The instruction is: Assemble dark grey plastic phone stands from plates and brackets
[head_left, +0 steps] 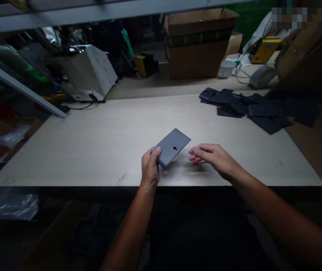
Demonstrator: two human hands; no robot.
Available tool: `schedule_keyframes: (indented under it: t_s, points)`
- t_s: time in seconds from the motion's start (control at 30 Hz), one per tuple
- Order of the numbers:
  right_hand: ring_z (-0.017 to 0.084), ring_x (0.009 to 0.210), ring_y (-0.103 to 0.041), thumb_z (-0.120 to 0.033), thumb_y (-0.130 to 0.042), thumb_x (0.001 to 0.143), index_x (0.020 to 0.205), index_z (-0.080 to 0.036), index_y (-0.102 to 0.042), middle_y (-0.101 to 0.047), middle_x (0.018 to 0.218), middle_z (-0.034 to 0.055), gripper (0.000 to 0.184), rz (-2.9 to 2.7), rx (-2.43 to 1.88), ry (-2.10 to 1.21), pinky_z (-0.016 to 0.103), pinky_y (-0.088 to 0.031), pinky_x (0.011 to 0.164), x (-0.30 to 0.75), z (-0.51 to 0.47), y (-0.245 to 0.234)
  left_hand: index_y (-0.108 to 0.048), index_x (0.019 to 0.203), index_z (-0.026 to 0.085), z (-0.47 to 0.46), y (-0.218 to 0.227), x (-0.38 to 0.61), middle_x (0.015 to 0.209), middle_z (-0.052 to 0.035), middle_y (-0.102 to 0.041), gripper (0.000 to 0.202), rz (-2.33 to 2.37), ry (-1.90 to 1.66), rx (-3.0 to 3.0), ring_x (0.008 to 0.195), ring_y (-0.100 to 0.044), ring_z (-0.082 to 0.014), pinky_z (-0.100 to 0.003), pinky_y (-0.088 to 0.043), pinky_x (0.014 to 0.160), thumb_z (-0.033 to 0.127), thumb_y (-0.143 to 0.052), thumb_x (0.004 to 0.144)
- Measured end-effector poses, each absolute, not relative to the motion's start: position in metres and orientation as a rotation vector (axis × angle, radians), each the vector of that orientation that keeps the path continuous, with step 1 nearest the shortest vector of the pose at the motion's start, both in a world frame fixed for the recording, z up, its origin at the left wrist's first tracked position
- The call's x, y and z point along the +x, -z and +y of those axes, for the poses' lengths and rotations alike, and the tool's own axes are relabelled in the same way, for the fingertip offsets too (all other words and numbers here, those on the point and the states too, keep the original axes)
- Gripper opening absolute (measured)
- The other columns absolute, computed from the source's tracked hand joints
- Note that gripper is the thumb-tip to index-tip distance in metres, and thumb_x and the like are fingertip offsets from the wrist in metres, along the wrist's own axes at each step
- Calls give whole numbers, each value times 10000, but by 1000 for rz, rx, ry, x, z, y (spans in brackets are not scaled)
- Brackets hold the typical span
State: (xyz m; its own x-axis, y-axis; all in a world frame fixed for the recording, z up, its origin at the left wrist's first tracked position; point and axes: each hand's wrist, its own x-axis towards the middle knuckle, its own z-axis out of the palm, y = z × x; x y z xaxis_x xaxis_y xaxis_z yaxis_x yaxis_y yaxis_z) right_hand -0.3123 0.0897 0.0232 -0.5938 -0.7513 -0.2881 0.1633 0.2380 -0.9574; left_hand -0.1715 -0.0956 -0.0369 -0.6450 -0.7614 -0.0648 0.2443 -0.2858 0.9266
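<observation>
The left hand (pixel 150 168) grips a tilted grey slab-shaped device (pixel 172 146) over the worktop (pixel 93 162), its small black mark too unclear to read. The open right hand (pixel 211 160) is just beside it.

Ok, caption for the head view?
Left hand holds a grey rectangular panel with a keyhole-shaped cutout over a pale laminate table; open right hand beside it, flat black pieces beyond.
</observation>
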Motion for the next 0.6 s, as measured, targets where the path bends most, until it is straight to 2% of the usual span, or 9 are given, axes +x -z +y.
schedule_keyframes:
  t_s: [0.1, 0.23, 0.33, 0.5, 0.6]
  points:
    - [190, 816, -747, -643, -862, 759, 943, -133, -766, -786, 936, 122, 551, 1363, -337, 1514, 305, -590, 790, -290, 75, -9, -688, 781, 170, -85, 38, -168, 732, 3, -575, 331, -1476, 1974, 615, 691, -489, -140, -244, -399, 672, 476, -773, 875]
    - [166, 697, -704, -576, -881, 750, 844, -125, -739, -753, 774, 77, 482, 1300, -260, 1732, 298, -580, 738, -274, 59, 2, -696, 804, 180, -80, 36, -159, 742, -1, -568, 303, -1589, 1977, 555, 704, -472, -152, -257, -374, 673, 465, -754, 893]
    - [187, 738, -692, -556, -799, 846, 853, -140, -764, -761, 820, 77, 418, 1516, -590, 1658, 314, -558, 739, -269, 64, -4, -717, 867, 182, -86, 31, -153, 769, -20, -621, 330, -1483, 2145, 509, 724, -539, -176, -269, -408, 676, 509, -698, 899]
    - [159, 667, -610, -399, -672, 979, 892, -185, -779, -726, 798, 27, 255, 1850, -1285, 1174, 282, -455, 652, -262, 76, -14, -706, 943, 163, -101, 22, -157, 818, -97, -724, 542, -1140, 2576, 529, 845, -704, -280, -356, -528, 779, 690, -623, 847]
    - [196, 861, -671, -403, -654, 997, 996, -187, -775, -749, 953, 45, 248, 1750, -1246, 1220, 293, -494, 771, -256, 73, -9, -665, 978, 171, -98, 18, -166, 808, -97, -746, 399, -1030, 2776, 509, 874, -741, -297, -392, -552, 836, 530, -708, 809]
